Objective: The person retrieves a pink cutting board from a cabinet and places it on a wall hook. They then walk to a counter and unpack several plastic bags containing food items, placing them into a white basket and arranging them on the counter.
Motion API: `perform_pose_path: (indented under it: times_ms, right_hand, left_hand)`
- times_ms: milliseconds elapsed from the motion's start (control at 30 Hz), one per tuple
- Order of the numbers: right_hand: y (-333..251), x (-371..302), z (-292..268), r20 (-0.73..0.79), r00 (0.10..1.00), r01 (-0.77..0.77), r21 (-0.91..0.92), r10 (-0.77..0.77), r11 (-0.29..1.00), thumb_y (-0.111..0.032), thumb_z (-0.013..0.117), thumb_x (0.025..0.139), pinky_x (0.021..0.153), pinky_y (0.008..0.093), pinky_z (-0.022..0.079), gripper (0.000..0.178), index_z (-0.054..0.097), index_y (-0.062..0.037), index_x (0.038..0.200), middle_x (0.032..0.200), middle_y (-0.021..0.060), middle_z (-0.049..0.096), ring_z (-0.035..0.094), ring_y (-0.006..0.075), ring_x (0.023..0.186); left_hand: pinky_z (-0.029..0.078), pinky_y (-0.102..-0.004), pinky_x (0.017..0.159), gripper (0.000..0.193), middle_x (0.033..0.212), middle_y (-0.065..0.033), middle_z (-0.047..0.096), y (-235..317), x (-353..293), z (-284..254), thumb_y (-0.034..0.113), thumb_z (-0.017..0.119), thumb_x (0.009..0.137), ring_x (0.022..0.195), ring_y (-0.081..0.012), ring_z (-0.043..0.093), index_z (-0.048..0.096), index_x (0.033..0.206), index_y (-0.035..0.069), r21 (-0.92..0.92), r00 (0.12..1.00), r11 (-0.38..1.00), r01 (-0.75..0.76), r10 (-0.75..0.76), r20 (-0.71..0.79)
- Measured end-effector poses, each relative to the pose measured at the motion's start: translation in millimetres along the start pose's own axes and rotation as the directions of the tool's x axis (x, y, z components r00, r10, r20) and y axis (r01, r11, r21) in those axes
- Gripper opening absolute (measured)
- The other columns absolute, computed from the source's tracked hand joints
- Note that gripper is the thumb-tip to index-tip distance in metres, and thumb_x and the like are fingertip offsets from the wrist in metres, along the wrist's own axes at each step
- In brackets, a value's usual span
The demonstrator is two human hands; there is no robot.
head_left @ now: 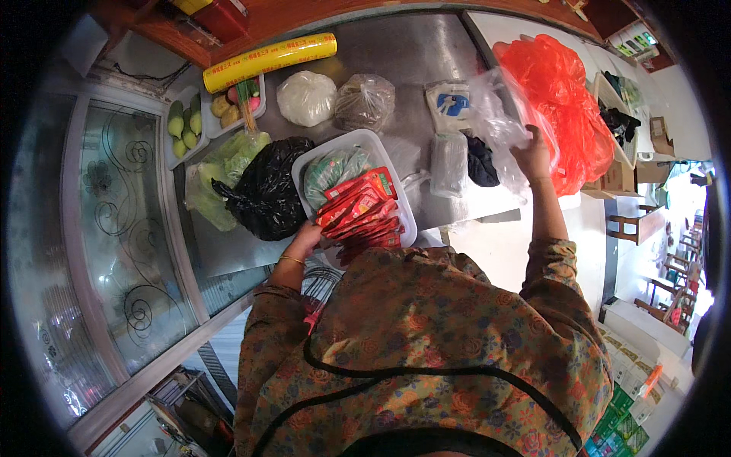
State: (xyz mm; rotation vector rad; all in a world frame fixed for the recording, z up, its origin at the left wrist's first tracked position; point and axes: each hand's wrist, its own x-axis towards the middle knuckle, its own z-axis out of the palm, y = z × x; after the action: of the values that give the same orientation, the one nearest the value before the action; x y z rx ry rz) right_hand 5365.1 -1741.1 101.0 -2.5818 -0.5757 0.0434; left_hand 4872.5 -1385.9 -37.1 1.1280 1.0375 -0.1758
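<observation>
My left hand (305,238) is closed at the near left rim of a white plastic basin (404,199), right beside the red packets; its fingertips are partly hidden. Inside the basin are a stack of red packets (362,209) and a green bundle in clear plastic (335,174). My right hand (533,154) reaches out to the right, fingers closed on a crumpled clear plastic bag (499,114). Just beyond that hand lies a heap of red plastic bags (556,91). A knotted black plastic bag (270,190) touches the basin's left side.
A yellow roll box (270,62) lies at the back of the metal counter (381,53). Nearby are a white bag (306,99), a clear bag with brownish contents (365,103), trays of green vegetables (183,126) and fruit (236,107), and a clear package (449,165) beside dark cloth (481,162).
</observation>
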Motion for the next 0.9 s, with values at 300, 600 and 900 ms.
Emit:
perform_pose_path:
  times_ms: [300, 600, 900]
  right_hand:
    - [69, -67, 40, 0.156, 0.985, -0.04, -0.197, 0.071, 0.98, -0.013, 0.083, 0.065, 0.091, 0.049, 0.054, 0.1, 0.032, -0.0033, 0.15, 0.113, 0.0291, 0.065, 0.065, 0.0458, 0.104]
    - [68, -112, 74, 0.398, 0.843, -0.27, -0.267, 0.361, 0.925, -0.018, 0.077, 0.071, 0.093, 0.0478, 0.054, 0.091, 0.034, -0.0069, 0.15, 0.121, 0.0302, 0.059, 0.064, 0.0446, 0.108]
    - [55, -116, 75, 0.382, 0.87, -0.228, -0.253, 0.313, 0.94, -0.009, 0.061, 0.077, 0.086, 0.0492, 0.056, 0.072, 0.042, -0.0058, 0.146, 0.145, 0.0354, 0.039, 0.067, 0.0465, 0.097]
  left_hand:
    - [0.053, -0.0331, 0.073, 0.025, 0.097, -0.0065, 0.073, 3, -18, 11, 0.005, 0.061, 0.086, 0.086, -0.0173, 0.067, 0.073, 0.107, -0.001, -0.034, 0.973, 0.973, -0.228, 0.229, 0.022]
    - [0.051, -0.0424, 0.102, 0.044, 0.136, -0.0134, 0.06, 183, -59, 59, 0.004, 0.056, 0.094, 0.119, -0.0257, 0.063, 0.055, 0.137, 0.002, -0.249, 0.844, 0.807, -0.535, 0.519, -0.134]
    - [0.053, -0.0559, 0.102, 0.046, 0.141, -0.0222, 0.054, 421, 78, 33, 0.015, 0.048, 0.097, 0.129, -0.0492, 0.049, 0.047, 0.138, -0.005, -0.546, 0.828, 0.654, -0.524, 0.54, -0.148]
